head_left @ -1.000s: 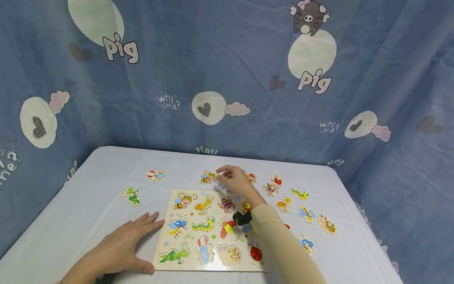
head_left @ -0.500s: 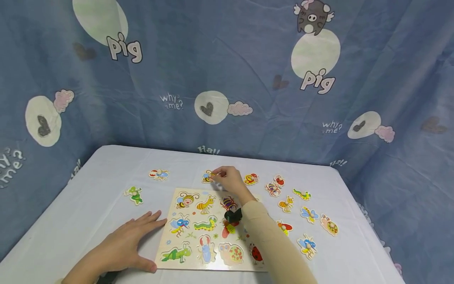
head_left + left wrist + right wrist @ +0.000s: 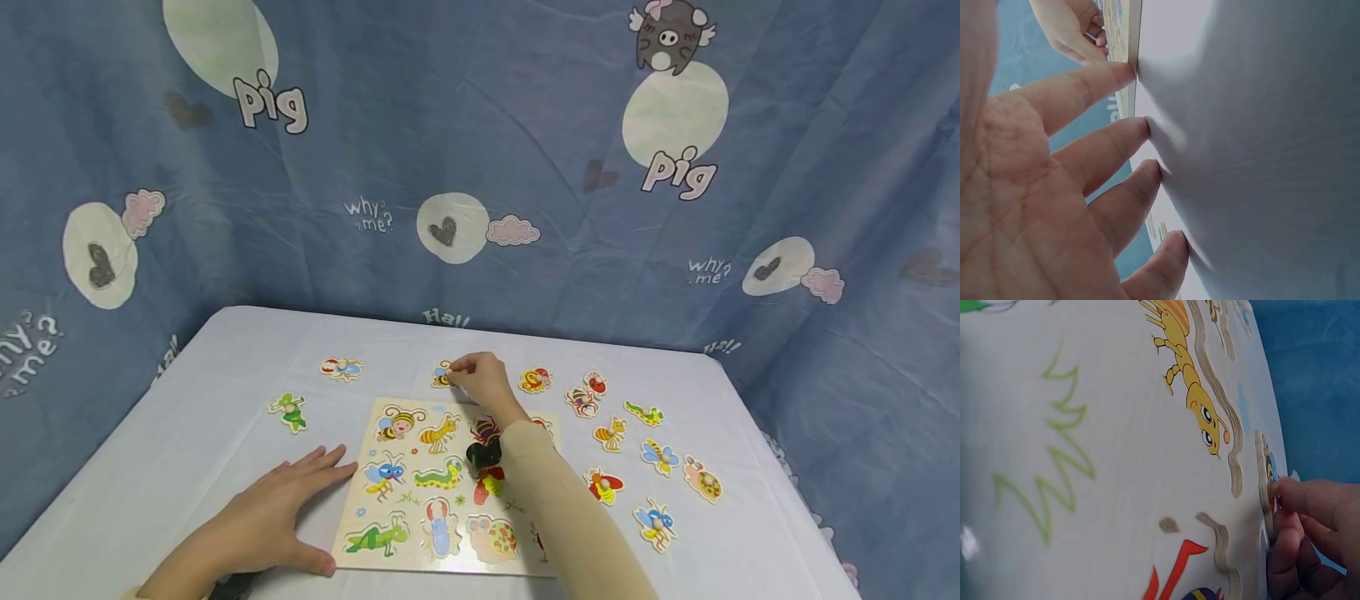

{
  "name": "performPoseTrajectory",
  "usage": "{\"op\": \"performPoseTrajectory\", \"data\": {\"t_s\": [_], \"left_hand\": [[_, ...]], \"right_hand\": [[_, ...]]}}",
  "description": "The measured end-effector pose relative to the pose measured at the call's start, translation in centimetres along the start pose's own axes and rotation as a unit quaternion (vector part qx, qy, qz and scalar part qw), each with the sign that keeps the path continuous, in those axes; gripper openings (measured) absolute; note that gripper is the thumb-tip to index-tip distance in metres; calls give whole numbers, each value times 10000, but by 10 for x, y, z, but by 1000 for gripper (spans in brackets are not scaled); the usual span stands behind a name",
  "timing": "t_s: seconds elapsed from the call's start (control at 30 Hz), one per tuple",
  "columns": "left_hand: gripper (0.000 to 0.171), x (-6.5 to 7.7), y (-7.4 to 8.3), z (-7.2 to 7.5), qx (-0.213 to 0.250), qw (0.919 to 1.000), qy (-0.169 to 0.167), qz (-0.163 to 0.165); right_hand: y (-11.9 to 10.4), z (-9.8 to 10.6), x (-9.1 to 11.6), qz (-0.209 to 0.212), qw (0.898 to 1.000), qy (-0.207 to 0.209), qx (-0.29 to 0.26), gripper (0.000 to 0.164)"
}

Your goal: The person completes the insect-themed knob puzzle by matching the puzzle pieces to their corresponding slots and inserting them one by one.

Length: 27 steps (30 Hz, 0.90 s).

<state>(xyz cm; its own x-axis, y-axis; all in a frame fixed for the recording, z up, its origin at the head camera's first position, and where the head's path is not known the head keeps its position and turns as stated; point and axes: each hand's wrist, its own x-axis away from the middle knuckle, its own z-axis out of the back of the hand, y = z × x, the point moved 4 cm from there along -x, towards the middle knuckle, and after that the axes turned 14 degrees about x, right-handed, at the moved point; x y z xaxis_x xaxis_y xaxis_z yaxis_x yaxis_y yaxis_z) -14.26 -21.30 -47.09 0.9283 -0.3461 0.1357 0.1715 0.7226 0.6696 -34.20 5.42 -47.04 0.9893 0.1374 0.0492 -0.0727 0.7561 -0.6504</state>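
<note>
A wooden insect puzzle board (image 3: 405, 564) lies on the white table. Its printed recesses show a bee, caterpillar, grasshopper, beetle and others. Just beyond its far edge, my right hand (image 3: 483, 385) pinches the bee puzzle piece (image 3: 440, 374) between thumb and fingertips, and partly covers it. In the right wrist view the bee piece (image 3: 1266, 464) sits low, near the board. My left hand (image 3: 270, 508) lies left of the board, fingers spread. The left wrist view shows its fingertips (image 3: 1124, 74) down on the tabletop, the topmost one at the board's edge.
Loose beetle (image 3: 342, 369) and grasshopper (image 3: 289, 412) pieces lie at the left. Several more are scattered to the right, among them a butterfly (image 3: 536, 381), spider (image 3: 581, 402), caterpillar (image 3: 644, 413), snail (image 3: 703, 480) and mosquito (image 3: 656, 525). A blue curtain (image 3: 480, 150) hangs behind the table.
My right hand has moved slightly left onto the bee piece, and its fingers have closed on it. The left hand stays at the board's edge. The head view has shifted a little.
</note>
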Motion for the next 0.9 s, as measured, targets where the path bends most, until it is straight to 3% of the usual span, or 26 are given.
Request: {"op": "performPoseTrajectory", "data": {"t_s": [0.47,0.9], "left_hand": [[116,0,-2,-1,760,9971,14,-17],[114,0,-4,0,1106,9939,-45,15]], "right_hand": [[-4,-1,1,-137,9999,-54,71,10],[-8,-7,-1,80,9969,7,781,11]]}}
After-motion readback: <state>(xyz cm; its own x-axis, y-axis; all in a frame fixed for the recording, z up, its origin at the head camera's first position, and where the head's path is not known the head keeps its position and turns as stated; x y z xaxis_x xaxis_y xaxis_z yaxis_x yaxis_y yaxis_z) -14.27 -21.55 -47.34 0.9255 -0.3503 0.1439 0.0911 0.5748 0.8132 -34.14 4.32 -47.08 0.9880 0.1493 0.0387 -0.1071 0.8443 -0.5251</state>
